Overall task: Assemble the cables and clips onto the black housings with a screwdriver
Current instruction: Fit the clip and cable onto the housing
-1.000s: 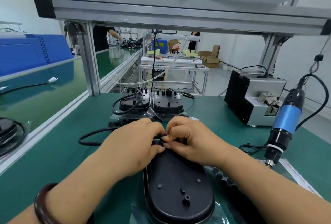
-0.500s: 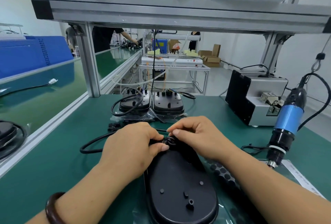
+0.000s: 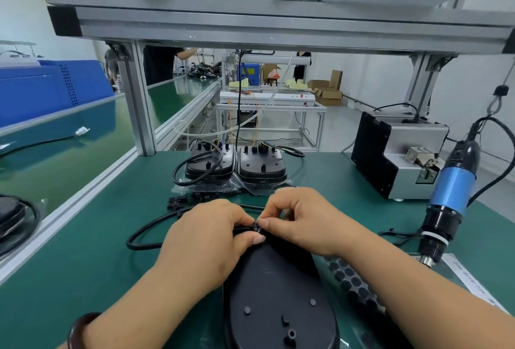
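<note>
A black oval housing (image 3: 278,298) lies flat on the green mat in front of me. My left hand (image 3: 206,237) curls over its far end and pinches the black cable (image 3: 139,234), which loops off to the left. My right hand (image 3: 303,217) pinches a small clip (image 3: 255,228) at the cable's end, fingertip to fingertip with the left. Two more black housings (image 3: 209,163) (image 3: 262,164) with cables stand at the back. The blue electric screwdriver (image 3: 448,198) hangs at the right, untouched.
A grey and black screw feeder (image 3: 395,153) stands at the back right. Loose black clips (image 3: 181,201) lie behind my left hand. A sheet of black round pads (image 3: 351,281) lies under my right forearm. An aluminium frame post (image 3: 136,100) rises at the left.
Both hands have shifted slightly away from me along the housing's far end, still working at the cable end. The view has tilted a little.
</note>
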`<state>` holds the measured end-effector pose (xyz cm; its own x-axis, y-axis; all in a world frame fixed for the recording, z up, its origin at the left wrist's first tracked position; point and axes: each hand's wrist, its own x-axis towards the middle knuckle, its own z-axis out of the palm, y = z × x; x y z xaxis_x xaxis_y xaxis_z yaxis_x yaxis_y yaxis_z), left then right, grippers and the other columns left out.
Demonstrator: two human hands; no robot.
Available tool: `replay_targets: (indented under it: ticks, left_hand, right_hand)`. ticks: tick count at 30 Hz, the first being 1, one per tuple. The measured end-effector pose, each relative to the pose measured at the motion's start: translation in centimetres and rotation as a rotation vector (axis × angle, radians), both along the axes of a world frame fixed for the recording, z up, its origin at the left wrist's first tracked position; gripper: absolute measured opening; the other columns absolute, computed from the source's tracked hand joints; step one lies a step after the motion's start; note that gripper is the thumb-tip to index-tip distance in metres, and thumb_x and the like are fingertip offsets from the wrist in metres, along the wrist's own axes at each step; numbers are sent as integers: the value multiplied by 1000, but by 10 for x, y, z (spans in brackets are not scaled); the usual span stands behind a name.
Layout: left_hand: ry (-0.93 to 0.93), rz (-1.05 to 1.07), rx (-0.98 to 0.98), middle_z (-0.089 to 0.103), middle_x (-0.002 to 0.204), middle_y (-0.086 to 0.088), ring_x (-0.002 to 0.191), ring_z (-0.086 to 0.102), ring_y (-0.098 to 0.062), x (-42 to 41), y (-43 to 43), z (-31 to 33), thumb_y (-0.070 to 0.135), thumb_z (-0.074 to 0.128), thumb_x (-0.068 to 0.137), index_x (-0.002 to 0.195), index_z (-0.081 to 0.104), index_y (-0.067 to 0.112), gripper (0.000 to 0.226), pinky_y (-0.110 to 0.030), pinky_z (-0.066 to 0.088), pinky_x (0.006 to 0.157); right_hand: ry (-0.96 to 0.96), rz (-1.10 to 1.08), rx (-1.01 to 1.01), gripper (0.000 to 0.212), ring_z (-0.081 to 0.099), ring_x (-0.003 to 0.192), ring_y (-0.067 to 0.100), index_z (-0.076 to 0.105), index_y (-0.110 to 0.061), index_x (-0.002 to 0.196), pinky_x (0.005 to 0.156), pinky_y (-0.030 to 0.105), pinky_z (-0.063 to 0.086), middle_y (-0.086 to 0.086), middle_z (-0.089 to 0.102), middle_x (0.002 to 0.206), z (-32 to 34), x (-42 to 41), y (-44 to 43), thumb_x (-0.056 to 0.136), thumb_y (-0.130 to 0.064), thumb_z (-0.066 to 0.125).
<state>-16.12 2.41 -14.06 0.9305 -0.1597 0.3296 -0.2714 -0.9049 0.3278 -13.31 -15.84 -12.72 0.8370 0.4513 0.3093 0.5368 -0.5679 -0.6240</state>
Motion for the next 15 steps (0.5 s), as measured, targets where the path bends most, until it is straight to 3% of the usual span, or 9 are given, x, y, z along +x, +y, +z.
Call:
replay_targets:
  ticks: [2,6,15]
  left_hand:
    - [8,-17,-29,58,91,21,93,54,-1,2,2,-1,63,64,75,102,66,47,32,-29,49,83]
    - [83,-75,-176,61,86,22,89,58,1,8,5,-4,57,72,72,92,68,50,22,-32,51,82]
    - [138,-182,-299,61,85,21,86,59,1,17,10,-8,53,75,70,84,61,66,24,-35,51,82]
  right_hand:
    - [-1,2,-8,15,51,63,-9,69,-19,71,61,7,39,-18,54,64,1,1,1,85,-20,71]
    - [35,-13,40,36,46,48,-6,52,-23,56,49,5,32,-21,49,48,-2,1,3,86,-22,70]
    - [36,-13,-18,28,48,51,-7,59,-20,61,50,7,32,-22,52,50,2,-3,5,85,-23,71]
